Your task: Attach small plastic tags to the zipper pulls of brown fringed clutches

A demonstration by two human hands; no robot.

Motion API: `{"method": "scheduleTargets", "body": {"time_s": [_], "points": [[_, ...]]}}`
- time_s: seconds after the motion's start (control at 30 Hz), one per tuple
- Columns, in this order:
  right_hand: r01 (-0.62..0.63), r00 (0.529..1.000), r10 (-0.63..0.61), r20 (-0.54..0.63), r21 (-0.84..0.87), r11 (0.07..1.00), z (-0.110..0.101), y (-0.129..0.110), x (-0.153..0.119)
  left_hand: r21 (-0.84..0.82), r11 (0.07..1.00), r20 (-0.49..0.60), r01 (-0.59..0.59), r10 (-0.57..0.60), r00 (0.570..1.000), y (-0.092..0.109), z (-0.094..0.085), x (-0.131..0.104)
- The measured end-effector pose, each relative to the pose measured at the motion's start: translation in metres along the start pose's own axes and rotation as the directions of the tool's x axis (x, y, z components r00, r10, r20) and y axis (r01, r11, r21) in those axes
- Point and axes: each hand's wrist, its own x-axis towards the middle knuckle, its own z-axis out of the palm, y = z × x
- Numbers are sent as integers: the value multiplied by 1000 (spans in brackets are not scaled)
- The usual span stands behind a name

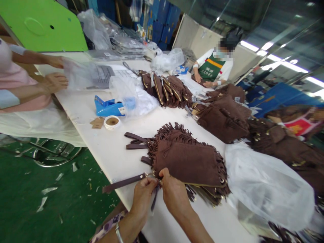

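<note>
A stack of brown fringed bags [187,162] lies on the white table [101,148], with loop straps poking out at its left. At the stack's lower left corner my left hand [144,194] pinches small metal hardware by the end of a brown strap [124,183], which stretches out to the left. Close beside it, my right hand [172,190] is closed at the same corner, its fingers bent by the hardware and a thin dark tassel. The exact piece between the fingertips is too small to make out.
Beyond the stack are a tape roll [112,122], brown tags [97,123], a blue tape dispenser [111,106] and more brown bags [164,89]. White plastic [268,185] lies right. A person's hands [57,81] hold clear plastic at left; another person [212,69] sits across.
</note>
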Motion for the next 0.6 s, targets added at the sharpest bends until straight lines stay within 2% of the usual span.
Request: {"method": "scheduleTargets", "body": {"time_s": [0.17, 0.4, 0.6], "points": [[-36, 998, 35, -57, -16, 999, 10, 0, -4, 0, 1000, -32, 20, -20, 999, 3, 3, -2], [-114, 966, 124, -225, 56, 992, 24, -4, -15, 65, 998, -81, 9, -4, 997, 5, 5, -3], [-111, 943, 124, -310, 57, 992, 30, -9, -23, 75, 997, -83, -15, 21, 996, 7, 5, -6]]}}
